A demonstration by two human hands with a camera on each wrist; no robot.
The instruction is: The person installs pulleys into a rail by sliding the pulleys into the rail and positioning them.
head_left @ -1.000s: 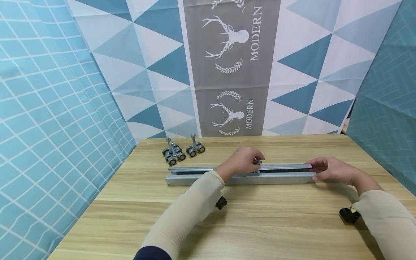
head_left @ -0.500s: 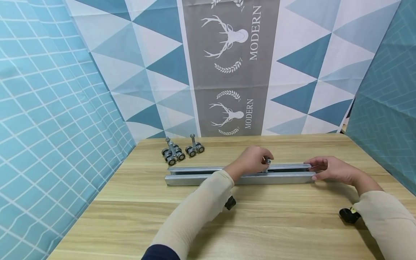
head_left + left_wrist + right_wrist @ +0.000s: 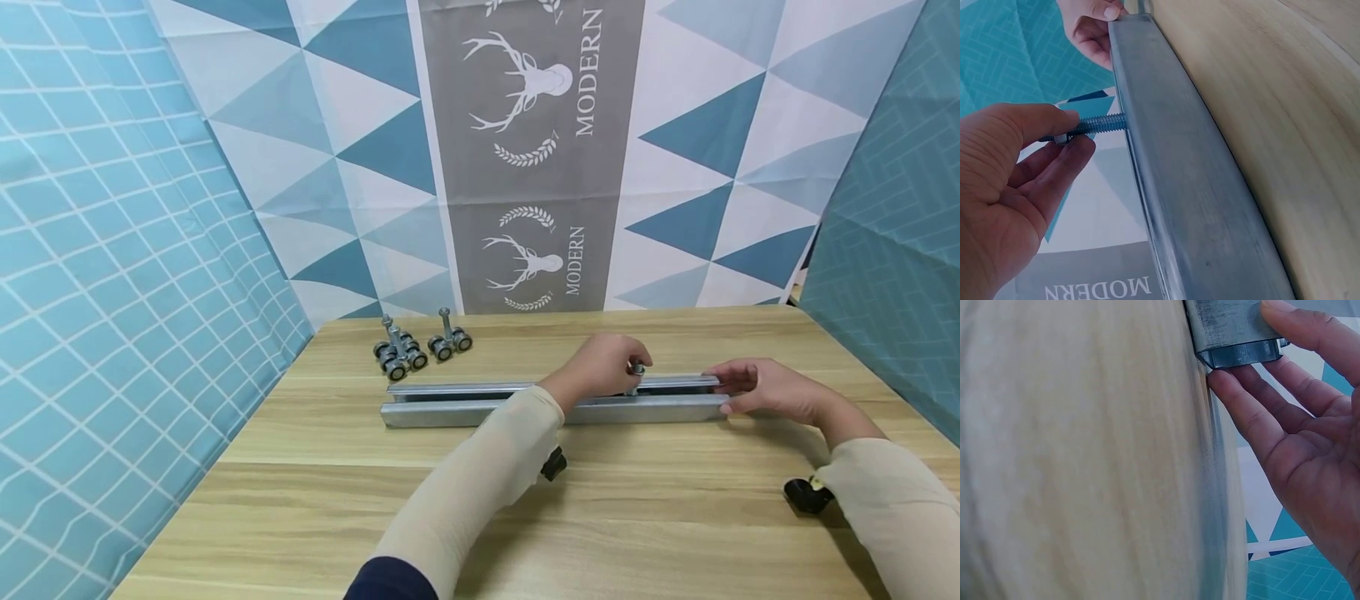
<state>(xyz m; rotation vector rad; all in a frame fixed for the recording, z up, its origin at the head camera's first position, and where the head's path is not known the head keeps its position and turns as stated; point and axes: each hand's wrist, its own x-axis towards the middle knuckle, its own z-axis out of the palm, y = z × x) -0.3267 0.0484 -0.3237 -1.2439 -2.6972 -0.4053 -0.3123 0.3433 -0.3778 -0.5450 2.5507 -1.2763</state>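
Observation:
A galvanized metal channel rail (image 3: 450,414), its slot facing up, lies lengthwise across the wooden table. My left hand (image 3: 603,367) pinches an upright threaded bolt (image 3: 1102,124) between thumb and fingertips. The bolt stands out of the slot right of the rail's middle; whatever is below it inside the rail is hidden. At the rail's right end, my right hand (image 3: 776,390) holds it, thumb on the near side and fingers around the end and far side. In the right wrist view the rail's end (image 3: 1241,353) shows between thumb and fingers.
Several roller trolleys with upright bolts stand at the table's back left: a close group (image 3: 401,357) and a single trolley (image 3: 450,337) beside it. Patterned cloth (image 3: 540,167) hangs behind the table (image 3: 300,500). Small black devices sit at both wrists.
My left hand has slid to the right along the rail, carrying the bolt with it through the slot. My right hand and the rail have stayed in place.

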